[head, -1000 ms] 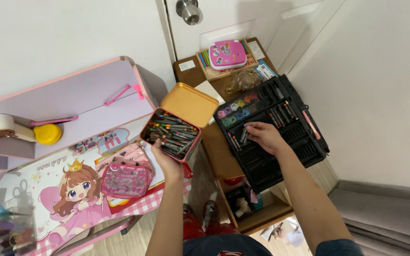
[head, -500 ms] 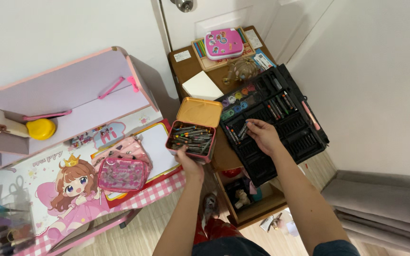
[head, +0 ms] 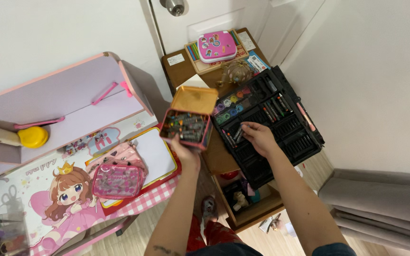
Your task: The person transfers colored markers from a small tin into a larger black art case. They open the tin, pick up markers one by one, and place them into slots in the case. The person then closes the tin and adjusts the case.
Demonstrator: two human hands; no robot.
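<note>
My left hand [head: 186,152] holds a pink tin box [head: 186,129] of crayons from below, its orange lid [head: 194,99] hinged open toward the back. The tin hovers between the pink desk and the brown shelf. My right hand [head: 258,137] rests on a black art-set tray [head: 304,142] and pinches a few crayons [head: 237,134] near the tray's left slots. A row of round paint pots [head: 231,102] lines the tray's far left part.
A pink children's desk [head: 72,156] at the left carries a clear pink pouch [head: 118,180], a whiteboard [head: 156,154], and a yellow tape dispenser [head: 30,136]. A brown shelf [head: 176,71] by the door holds a pink toy case [head: 215,45] and a golden figurine [head: 236,71].
My left hand has carried the crayon tin rightward, closer to the black tray. My right hand stays on the tray with crayons in its fingers. The view shifted slightly.
</note>
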